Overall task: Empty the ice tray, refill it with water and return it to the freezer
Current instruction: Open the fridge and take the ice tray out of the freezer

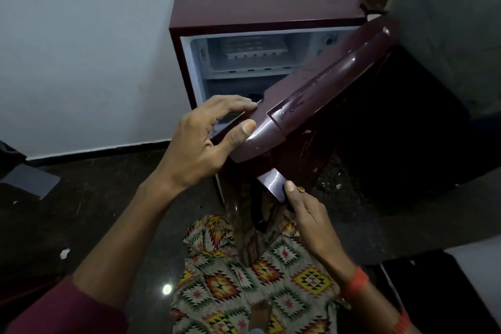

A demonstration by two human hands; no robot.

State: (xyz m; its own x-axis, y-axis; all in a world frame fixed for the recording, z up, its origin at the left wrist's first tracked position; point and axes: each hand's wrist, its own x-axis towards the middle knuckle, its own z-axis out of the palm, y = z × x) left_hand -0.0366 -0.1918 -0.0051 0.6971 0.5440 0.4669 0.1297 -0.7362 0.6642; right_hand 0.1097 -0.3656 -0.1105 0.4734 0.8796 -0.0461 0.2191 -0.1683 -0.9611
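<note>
At the top edge of the open fridge door, the left grip pinches it, the ice tray lies past it up in the freezer, long side across, and the right grip holds the handle, farther away.

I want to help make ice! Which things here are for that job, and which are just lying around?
For the job: ice tray in the freezer; fridge door, gripped by the left hand; its handle, held by the right hand.
Lying about: white scrap and grey sheet on the floor.
</note>
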